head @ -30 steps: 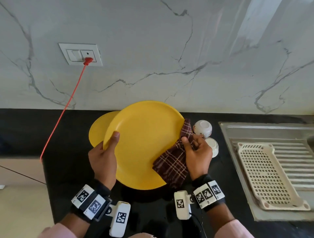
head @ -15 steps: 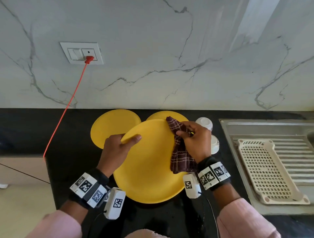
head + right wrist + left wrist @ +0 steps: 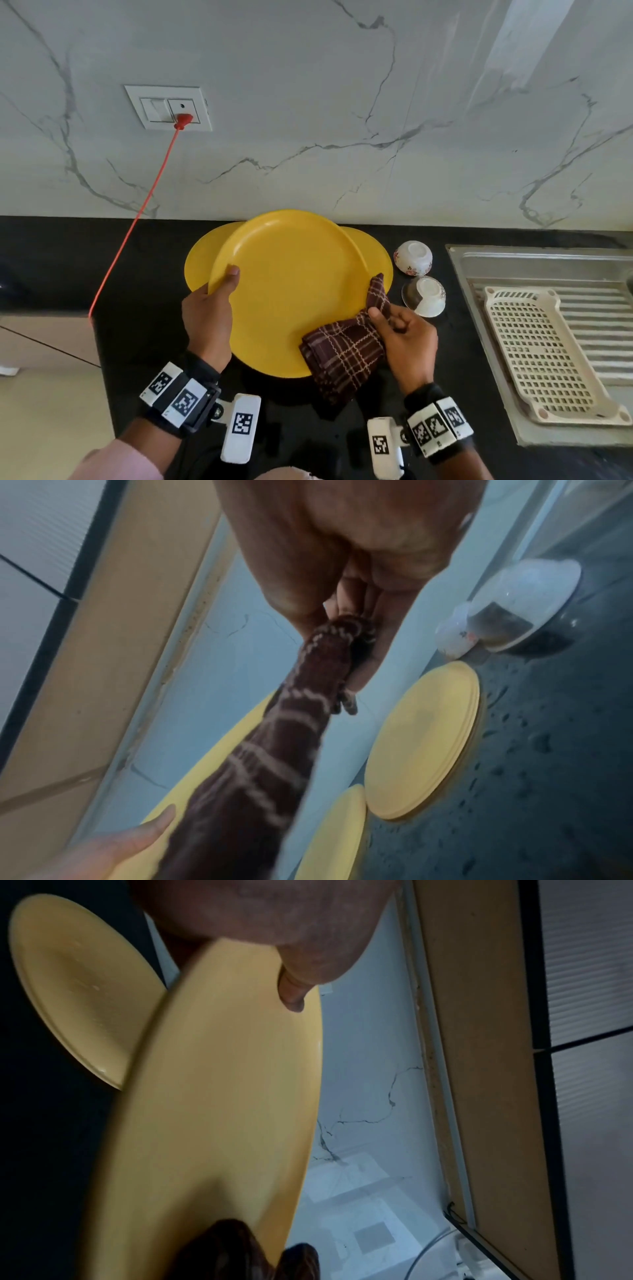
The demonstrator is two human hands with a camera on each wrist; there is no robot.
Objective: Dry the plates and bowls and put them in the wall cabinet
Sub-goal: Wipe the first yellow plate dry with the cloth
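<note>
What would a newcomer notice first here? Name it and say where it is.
The big yellow plate in the middle, gripped at its left rim by the left hand while the right hand holds a brown checked cloth against its lower right edge. Next, the red cord running from the wall socket at upper left.

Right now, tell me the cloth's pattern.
Dark brown cloth with pale checked lines; head view shows it best.

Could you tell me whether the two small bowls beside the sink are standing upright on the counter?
No: both small bowls rest mouth-down on the black counter, their bases facing up.
</note>
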